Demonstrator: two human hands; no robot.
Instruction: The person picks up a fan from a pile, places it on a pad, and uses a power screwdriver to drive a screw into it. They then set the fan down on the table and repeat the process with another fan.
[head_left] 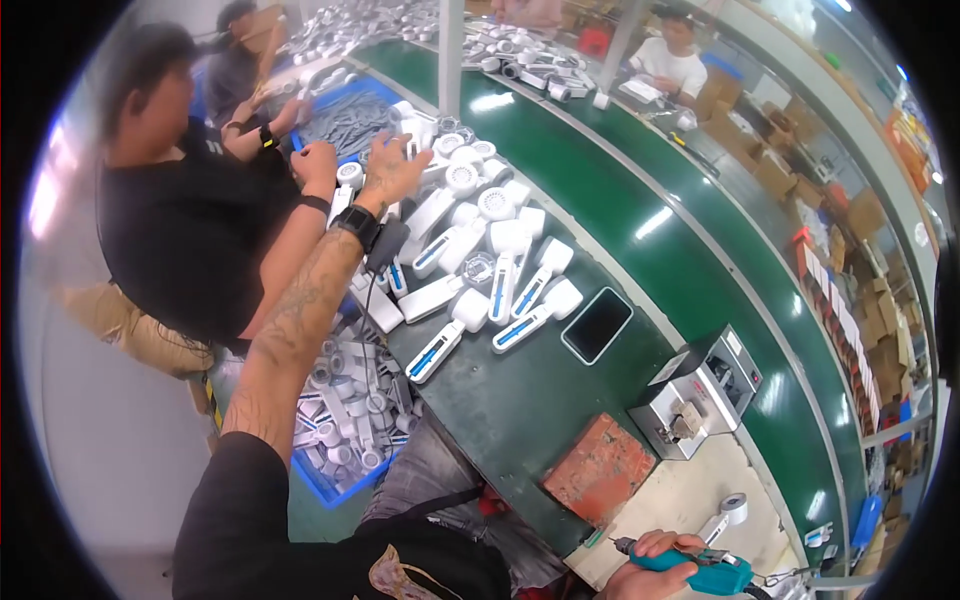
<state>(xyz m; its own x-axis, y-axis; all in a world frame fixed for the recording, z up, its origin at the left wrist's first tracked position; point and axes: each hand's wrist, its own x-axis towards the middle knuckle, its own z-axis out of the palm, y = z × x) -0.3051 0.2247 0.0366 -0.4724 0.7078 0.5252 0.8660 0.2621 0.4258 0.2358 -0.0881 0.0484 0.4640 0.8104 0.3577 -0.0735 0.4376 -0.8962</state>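
My left hand (392,172) is stretched out to the far end of a pile of white shower-head-like pieces (496,204), its fingers spread over them. Some pieces have round perforated heads, and several handles show a blue strip. No piece is plainly gripped by that hand. A dark watch is on its wrist. At the lower right my right hand (655,570) is closed around a teal electric screwdriver (718,574), whose dark tip points left. Beyond it a single white piece (722,518) lies on the pale bench surface.
A phone (598,326), a reddish block (600,470) and a grey metal machine (696,392) stand on the bench. Beside it runs a green conveyor (640,225). A blue crate (335,495) of white parts sits below left. A co-worker in black (190,210) works close by.
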